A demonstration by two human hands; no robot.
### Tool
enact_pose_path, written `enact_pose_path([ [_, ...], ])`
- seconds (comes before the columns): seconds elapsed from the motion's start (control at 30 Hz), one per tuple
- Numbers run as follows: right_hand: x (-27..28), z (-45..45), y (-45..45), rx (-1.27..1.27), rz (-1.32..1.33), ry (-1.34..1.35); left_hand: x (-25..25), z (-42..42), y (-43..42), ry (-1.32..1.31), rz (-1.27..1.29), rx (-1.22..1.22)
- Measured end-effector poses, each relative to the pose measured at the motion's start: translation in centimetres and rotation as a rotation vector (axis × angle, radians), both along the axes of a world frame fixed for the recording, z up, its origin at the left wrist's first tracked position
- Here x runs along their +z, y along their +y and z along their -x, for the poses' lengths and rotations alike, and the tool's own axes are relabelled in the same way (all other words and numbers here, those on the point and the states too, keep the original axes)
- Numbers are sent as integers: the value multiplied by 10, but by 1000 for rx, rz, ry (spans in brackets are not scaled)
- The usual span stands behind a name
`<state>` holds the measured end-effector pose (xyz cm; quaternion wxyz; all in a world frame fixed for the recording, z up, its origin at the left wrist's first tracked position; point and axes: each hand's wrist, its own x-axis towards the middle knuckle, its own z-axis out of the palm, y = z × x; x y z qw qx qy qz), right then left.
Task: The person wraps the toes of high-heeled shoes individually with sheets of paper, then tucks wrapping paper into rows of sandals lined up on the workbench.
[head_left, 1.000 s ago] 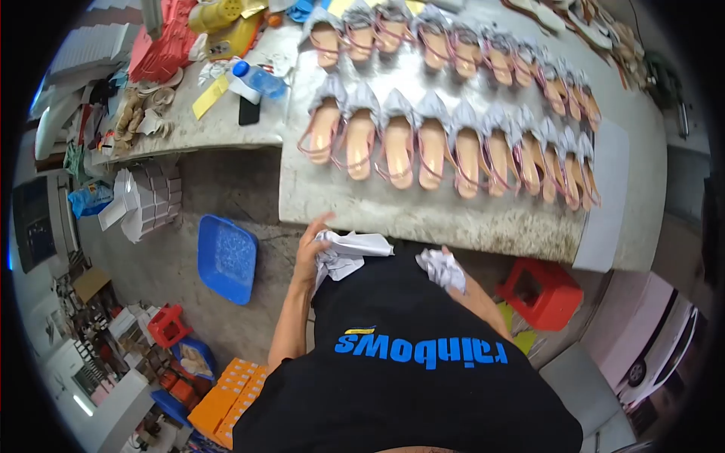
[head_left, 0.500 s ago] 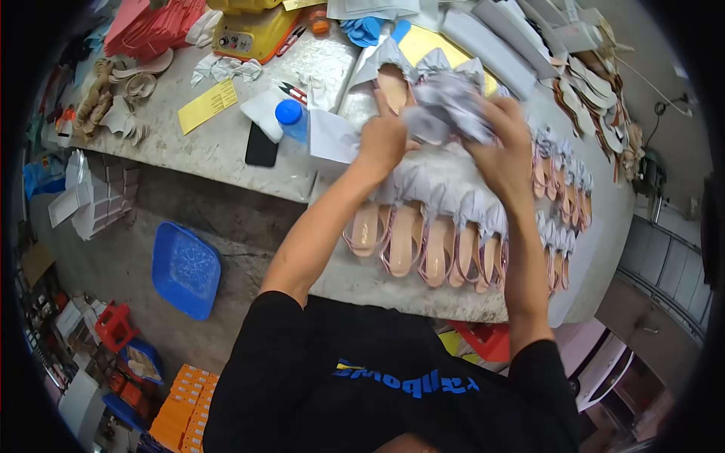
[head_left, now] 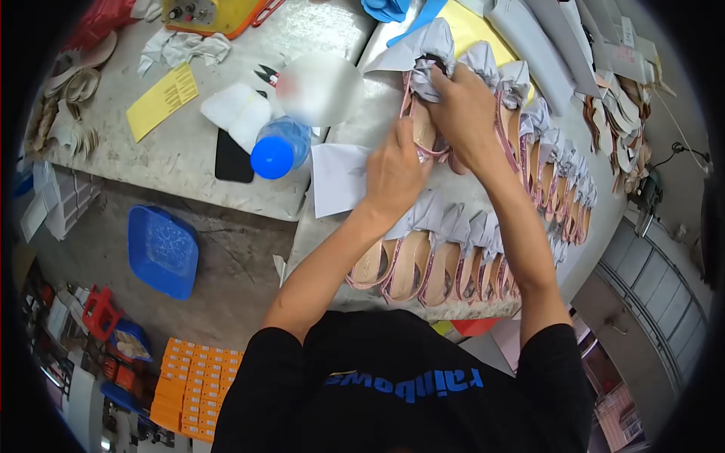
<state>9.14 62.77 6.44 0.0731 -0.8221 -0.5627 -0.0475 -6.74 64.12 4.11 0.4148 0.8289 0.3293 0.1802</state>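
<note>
A sandal (head_left: 426, 130) with pink straps lies toe away from me, its toe end wrapped in crumpled pale tissue paper (head_left: 436, 39). My left hand (head_left: 396, 172) is closed around its strap near the heel. At the toe end, my right hand (head_left: 470, 113) has its fingers bent and pressed into the paper over the strap; the fingertips are partly hidden. More paper-wrapped sandals (head_left: 405, 266) stand in a row nearer me, and another row (head_left: 540, 174) runs along the right.
A blue-capped bottle (head_left: 273, 156), a phone (head_left: 232, 158), white paper (head_left: 338, 181) and a yellow card (head_left: 161, 102) lie to the left. Rolled sheets (head_left: 532, 49) and sandal parts (head_left: 615, 121) sit at the far right. On the floor is a blue basin (head_left: 162, 253).
The blurred paper bundle between my hands is gone from there. My right hand has moved left onto the sandal's toe, and my left hand has come to its heel strap. The view has shifted.
</note>
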Motion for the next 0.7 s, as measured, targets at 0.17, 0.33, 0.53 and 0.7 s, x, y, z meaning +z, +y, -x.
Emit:
enact_pose_path([
  [0.17,-18,3,34,-229,28,-127,5,-3,2,48,79,-41],
  [0.33,-21,17,0,-239,-236,209,-4,-4,2,-12,17,-33],
  [0.53,-2,-11,36,-459,-18,382,-2,-15,11,121,42,-117],
  [0.7,76,48,-57,-152,-491,595,114,36,11,-395,-118,-50],
])
